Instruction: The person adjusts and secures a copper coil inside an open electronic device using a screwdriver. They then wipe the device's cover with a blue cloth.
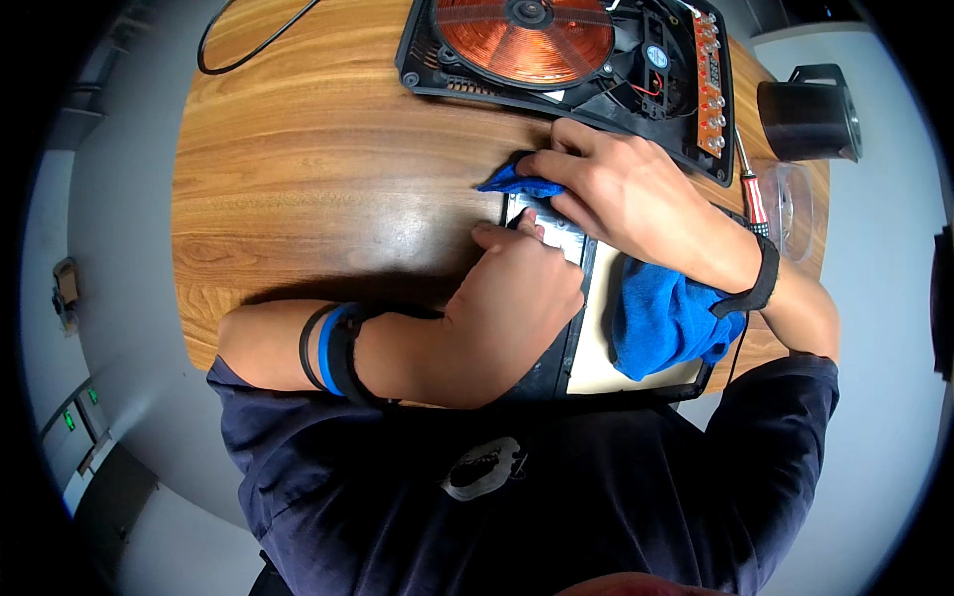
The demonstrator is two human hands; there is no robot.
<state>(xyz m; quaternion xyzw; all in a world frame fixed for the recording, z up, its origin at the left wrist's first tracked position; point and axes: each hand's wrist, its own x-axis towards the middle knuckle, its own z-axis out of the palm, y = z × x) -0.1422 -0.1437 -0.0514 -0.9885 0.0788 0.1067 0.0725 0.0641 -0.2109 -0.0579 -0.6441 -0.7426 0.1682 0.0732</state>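
Observation:
A black-framed panel (591, 382) lies at the near edge of the table, with a pale inner face and a silvery strip along its left part. My left hand (519, 303) is closed at the panel's far left edge, its thumb and forefinger by the strip. Pinched in my right hand (631, 189) is a corner of blue cloth (532, 184), touching the panel's far end. More blue cloth (666, 323) lies bunched on the pale face under my right forearm. My right hand hides whether both parts join.
Beyond my hands lies an opened induction cooker base (467, 91) with a copper coil, fan and orange circuit board. To the right are a screwdriver (754, 199), a clear plastic box (792, 209) and a black jug (810, 114). A black cable (243, 68) curls at the far left.

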